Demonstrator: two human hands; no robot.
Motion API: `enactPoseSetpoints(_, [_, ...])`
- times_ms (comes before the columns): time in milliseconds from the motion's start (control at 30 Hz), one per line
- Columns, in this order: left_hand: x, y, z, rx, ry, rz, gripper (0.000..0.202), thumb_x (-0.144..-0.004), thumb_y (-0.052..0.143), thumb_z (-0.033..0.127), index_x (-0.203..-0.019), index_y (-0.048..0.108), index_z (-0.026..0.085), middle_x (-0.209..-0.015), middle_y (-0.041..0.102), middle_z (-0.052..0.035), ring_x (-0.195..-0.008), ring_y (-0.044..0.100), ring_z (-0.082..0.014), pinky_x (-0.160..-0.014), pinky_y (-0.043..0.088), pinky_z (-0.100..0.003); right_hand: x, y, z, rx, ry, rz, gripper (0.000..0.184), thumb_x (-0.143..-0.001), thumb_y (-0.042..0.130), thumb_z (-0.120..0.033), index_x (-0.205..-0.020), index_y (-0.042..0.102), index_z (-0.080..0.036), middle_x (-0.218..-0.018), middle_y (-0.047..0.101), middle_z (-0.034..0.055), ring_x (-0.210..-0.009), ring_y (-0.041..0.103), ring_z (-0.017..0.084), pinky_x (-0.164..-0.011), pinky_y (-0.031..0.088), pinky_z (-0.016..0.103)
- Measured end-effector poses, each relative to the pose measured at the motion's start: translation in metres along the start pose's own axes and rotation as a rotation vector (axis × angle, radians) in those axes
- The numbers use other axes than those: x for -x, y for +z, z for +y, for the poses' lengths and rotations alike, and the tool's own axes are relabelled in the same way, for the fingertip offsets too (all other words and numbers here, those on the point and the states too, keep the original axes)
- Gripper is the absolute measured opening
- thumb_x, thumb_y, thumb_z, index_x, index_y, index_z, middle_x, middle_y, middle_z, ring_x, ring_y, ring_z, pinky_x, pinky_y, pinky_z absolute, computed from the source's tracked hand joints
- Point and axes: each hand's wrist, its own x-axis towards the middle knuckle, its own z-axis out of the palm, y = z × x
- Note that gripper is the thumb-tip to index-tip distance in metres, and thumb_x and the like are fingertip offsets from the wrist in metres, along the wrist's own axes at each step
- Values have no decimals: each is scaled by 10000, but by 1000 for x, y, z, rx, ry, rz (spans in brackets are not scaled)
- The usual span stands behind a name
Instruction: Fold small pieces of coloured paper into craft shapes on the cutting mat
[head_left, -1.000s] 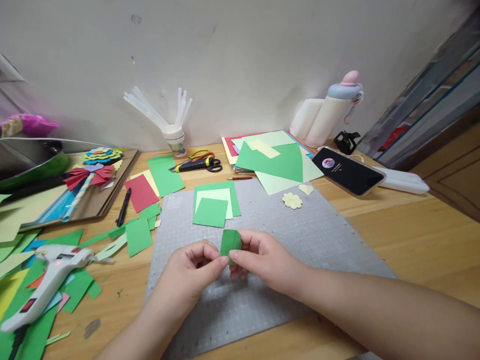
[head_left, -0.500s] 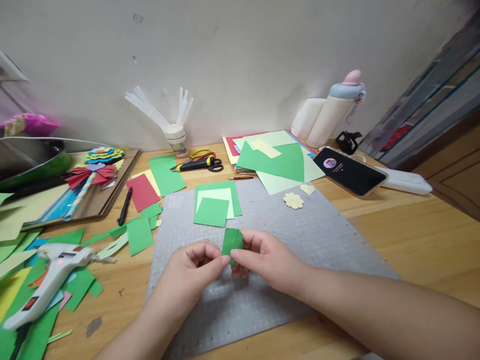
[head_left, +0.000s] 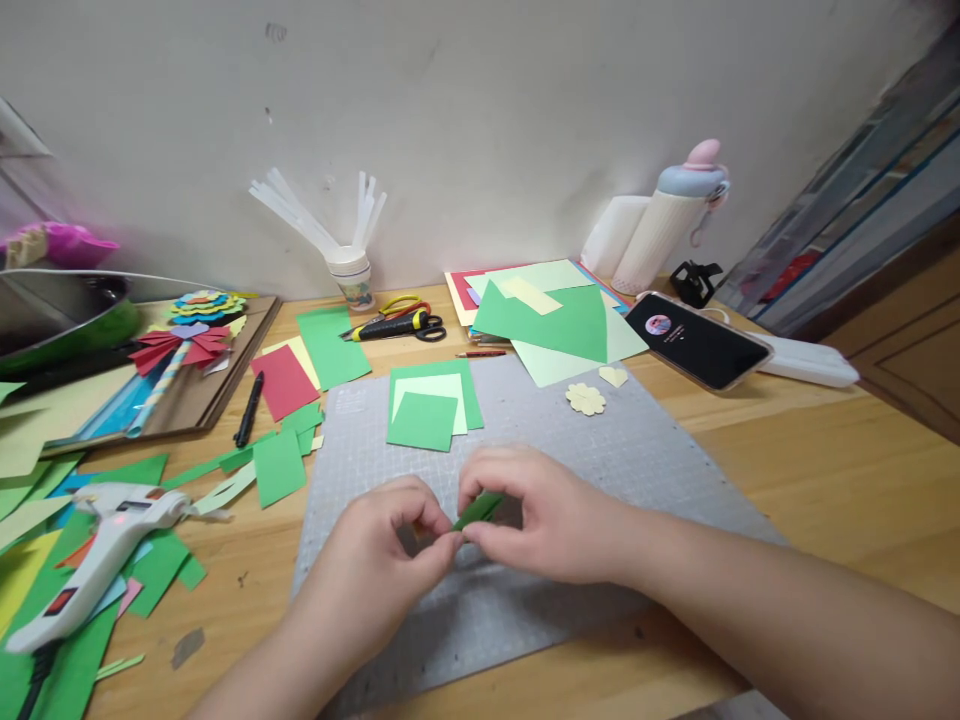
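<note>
Grips of the left hand [head_left: 386, 545] and right hand [head_left: 551, 515] are pinched on a small green paper piece [head_left: 481, 510], narrow and partly hidden by fingers, above the grey mat [head_left: 645, 470]. Paper squares [head_left: 421, 422] lie just far of it; rightward, gridded surface runs to the mat's slanting edge, then worktop [head_left: 825, 480].

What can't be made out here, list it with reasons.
Held green paper, head view: shape partly hidden by the right hand.
Phone, head view: screen writing too small.
Pot, head view: cut off by the left edge.
Black cord, head view: cut off by the bottom edge.
</note>
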Motion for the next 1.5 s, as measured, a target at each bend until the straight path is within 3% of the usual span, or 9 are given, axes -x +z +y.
enactPoseSetpoints(167, [1, 1, -1, -104, 27, -32, 135, -736, 612, 173, -604, 590, 190, -666, 627, 3, -665, 583, -167, -624, 401, -272, 3, 2, -1, 242, -101, -54, 96, -711, 584, -99, -772, 589, -173, -776, 630, -11, -790, 555, 141, -762, 331, 302])
enactPoseSetpoints(533, [2, 5, -3, -291, 91, -67, 135, -727, 624, 164, -603, 582, 198, -665, 619, 8, -694, 571, -185, -647, 370, -298, 3, 7, 0, 349, -138, -109, 46, -713, 562, -131, -699, 557, -176, -732, 611, 3, -768, 545, 160, -797, 300, 331])
enactPoseSetpoints(667, [2, 3, -1, -166, 69, -19, 86, -746, 614, 192, -669, 578, 205, -720, 620, 2, -726, 564, -187, -669, 387, -296, 1, 12, 4, 176, -81, 23, 78, -672, 546, -101, -669, 545, -179, -686, 592, -17, -715, 527, 143, -808, 313, 340])
enactPoseSetpoints(767, [0, 0, 1, -5, -8, 80, 73, -762, 616, 255, -824, 599, 219, -833, 628, -16, -799, 553, -198, -698, 398, -295, -1, 14, 3, -141, 160, 158, 37, -705, 541, -159, -690, 552, -191, -680, 571, -18, -678, 506, 141, -708, 361, 299])
enactPoseSetpoints(867, [-1, 0, 1, 106, -89, 80, 119, -763, 612, 325, -795, 594, 211, -800, 599, -8, -729, 513, -182, -646, 378, -280, -2, 15, 0, -370, 331, 198, 43, -731, 547, -233, -712, 553, -195, -674, 526, -18, -651, 472, 140, -633, 372, 271])
enactPoseSetpoints(1133, [-1, 8, 0, 231, -125, 79, 204, -765, 596, 318, -628, 505, 197, -624, 449, 31, -619, 399, -144, -576, 320, -254, 0, 22, -2, -418, 318, 238, 73, -743, 553, -236, -686, 541, -193, -686, 524, -13, -675, 477, 139, -632, 383, 256])
enactPoseSetpoints(1500, [-1, 6, -3, 391, -64, 22, 257, -774, 613, 297, -572, 496, 189, -643, 470, 21, -646, 440, -145, -616, 341, -261, 0, 20, -3, -457, 356, 198, 48, -710, 548, -209, -670, 535, -185, -646, 485, -30, -626, 419, 122, -597, 344, 248])
